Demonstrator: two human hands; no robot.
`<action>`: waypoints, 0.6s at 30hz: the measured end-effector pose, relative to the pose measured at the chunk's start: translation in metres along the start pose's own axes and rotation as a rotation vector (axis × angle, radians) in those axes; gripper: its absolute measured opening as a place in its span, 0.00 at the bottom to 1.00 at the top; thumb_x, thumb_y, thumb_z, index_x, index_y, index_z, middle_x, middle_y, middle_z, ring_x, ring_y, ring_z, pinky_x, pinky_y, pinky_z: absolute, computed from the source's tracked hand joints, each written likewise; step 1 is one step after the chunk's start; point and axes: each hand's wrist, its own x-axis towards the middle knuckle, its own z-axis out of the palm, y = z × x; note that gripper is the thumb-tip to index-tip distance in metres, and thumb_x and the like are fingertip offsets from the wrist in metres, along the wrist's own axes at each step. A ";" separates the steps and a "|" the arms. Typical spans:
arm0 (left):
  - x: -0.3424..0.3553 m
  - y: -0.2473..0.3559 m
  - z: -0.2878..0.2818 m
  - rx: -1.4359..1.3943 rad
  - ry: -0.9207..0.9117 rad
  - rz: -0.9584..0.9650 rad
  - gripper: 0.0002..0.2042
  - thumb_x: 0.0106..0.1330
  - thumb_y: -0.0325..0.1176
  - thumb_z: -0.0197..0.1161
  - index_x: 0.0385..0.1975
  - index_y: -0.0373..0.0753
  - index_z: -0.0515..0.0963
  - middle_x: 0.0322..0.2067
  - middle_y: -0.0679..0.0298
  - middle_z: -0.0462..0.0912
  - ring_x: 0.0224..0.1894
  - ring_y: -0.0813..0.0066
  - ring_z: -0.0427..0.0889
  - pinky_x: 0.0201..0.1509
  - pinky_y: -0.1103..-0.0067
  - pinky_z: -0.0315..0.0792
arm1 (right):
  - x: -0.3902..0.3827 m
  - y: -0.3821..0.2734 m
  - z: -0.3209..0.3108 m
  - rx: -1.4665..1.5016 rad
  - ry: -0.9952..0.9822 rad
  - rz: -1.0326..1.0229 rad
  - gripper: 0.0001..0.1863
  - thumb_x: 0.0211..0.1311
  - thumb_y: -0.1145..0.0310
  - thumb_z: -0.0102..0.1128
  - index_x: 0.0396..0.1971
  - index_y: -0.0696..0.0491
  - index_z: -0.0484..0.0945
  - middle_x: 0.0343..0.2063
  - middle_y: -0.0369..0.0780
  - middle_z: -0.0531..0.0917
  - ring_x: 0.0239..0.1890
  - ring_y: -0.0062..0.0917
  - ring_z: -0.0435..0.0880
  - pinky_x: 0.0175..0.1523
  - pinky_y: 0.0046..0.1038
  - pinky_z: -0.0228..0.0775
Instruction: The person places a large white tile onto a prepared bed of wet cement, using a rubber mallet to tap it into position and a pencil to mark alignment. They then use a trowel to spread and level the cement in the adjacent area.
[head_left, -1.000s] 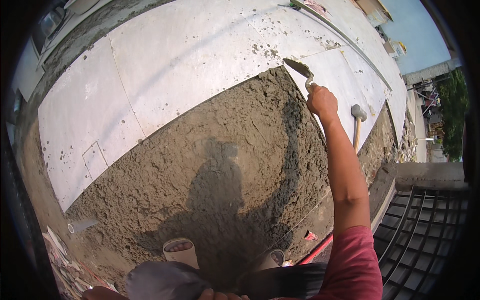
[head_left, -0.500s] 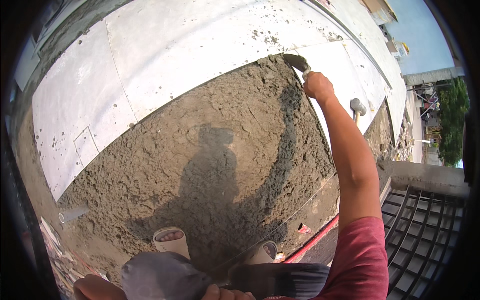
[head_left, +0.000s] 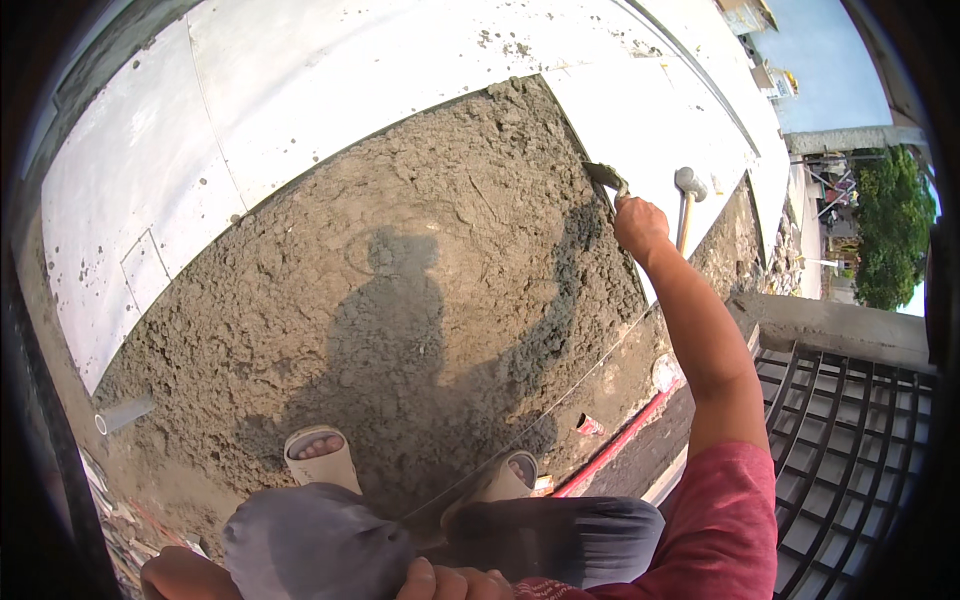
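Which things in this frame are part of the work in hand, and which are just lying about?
In use:
- right hand gripping a small metal trowel
- rough grey mortar bed
- large pale floor tiles bordering it

Lying about:
- white-headed rubber mallet with wooden handle, on a tile
- red pipe
- small crushed can
- white pipe stub

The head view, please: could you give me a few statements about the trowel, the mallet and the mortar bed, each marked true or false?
1. The right hand holds a trowel at the edge of the mortar bed. True.
2. A mallet lies on the white tiles beyond the hand. True.
3. The mortar bed is covered wholly by tiles. False: a wide patch of grey mortar lies bare.
4. The left hand grips the mallet. False: it rests near the knees at the lower edge.
5. The person's shadow falls on the mortar. True.
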 end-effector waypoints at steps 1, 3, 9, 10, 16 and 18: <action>-0.002 0.001 0.001 -0.006 -0.005 -0.001 0.16 0.60 0.37 0.51 0.43 0.34 0.72 0.33 0.59 0.72 0.38 0.65 0.72 0.52 0.68 0.67 | -0.009 0.007 0.007 -0.011 -0.011 0.001 0.14 0.63 0.75 0.43 0.39 0.55 0.80 0.39 0.48 0.85 0.45 0.38 0.86 0.52 0.34 0.77; -0.005 0.004 0.001 -0.005 0.025 -0.009 0.17 0.60 0.37 0.52 0.45 0.33 0.72 0.33 0.59 0.72 0.38 0.66 0.72 0.52 0.68 0.68 | -0.029 0.012 0.014 -0.025 -0.034 -0.005 0.14 0.63 0.76 0.43 0.39 0.55 0.80 0.39 0.48 0.85 0.44 0.38 0.86 0.52 0.34 0.77; -0.012 0.005 0.000 -0.012 0.031 0.022 0.19 0.60 0.37 0.52 0.48 0.34 0.70 0.35 0.60 0.72 0.41 0.66 0.72 0.53 0.67 0.68 | -0.088 0.067 0.080 -0.094 -0.192 0.113 0.15 0.63 0.76 0.42 0.39 0.53 0.80 0.38 0.48 0.86 0.42 0.39 0.86 0.48 0.36 0.79; -0.012 0.006 0.001 -0.024 0.018 0.019 0.19 0.60 0.37 0.52 0.49 0.34 0.70 0.36 0.60 0.72 0.41 0.66 0.72 0.54 0.67 0.68 | -0.095 0.076 0.090 -0.115 -0.192 0.118 0.15 0.63 0.76 0.42 0.39 0.53 0.80 0.37 0.48 0.86 0.42 0.39 0.86 0.48 0.37 0.79; -0.009 0.010 0.002 -0.023 0.000 0.019 0.19 0.60 0.37 0.52 0.49 0.34 0.70 0.36 0.60 0.72 0.41 0.66 0.72 0.53 0.67 0.68 | -0.093 0.071 0.056 0.136 0.030 0.118 0.14 0.71 0.63 0.42 0.37 0.53 0.77 0.30 0.53 0.83 0.35 0.47 0.84 0.44 0.45 0.76; -0.007 0.010 0.003 -0.034 0.010 0.034 0.19 0.60 0.37 0.52 0.49 0.34 0.70 0.36 0.60 0.72 0.41 0.66 0.72 0.53 0.67 0.68 | -0.077 0.068 0.052 0.140 0.125 0.079 0.18 0.73 0.61 0.38 0.37 0.56 0.78 0.31 0.54 0.83 0.36 0.48 0.84 0.44 0.46 0.76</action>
